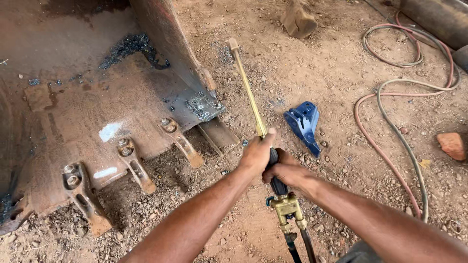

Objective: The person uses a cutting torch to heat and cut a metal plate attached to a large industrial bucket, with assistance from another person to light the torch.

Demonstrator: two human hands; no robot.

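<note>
Both hands, left hand (pixel 257 153) and right hand (pixel 285 171), are closed around a brass cutting torch (pixel 253 104), its tip pointing at a rusty digger bucket (pixel 87 97) on dirt. Risk: the nearby hoses (pixel 390 141) could likely snag or scorch.

From my feed the scene is evenly lit by soft daylight, bright enough to read every pebble in the dirt ground (pixel 312 73). Shadows are faint and diffuse; the darkest patch sits inside the rusty excavator bucket (pixel 73 97) at upper left, where detail sinks into brown gloom. A pale sheen shows on two worn spots of its steel floor, and the brass torch tube (pixel 248 87) carries a mild highlight, no harsh glare. Focus is sharp across the middle. The forearms at the bottom edge look stretched by the wide lens, and corners soften slightly.
</note>
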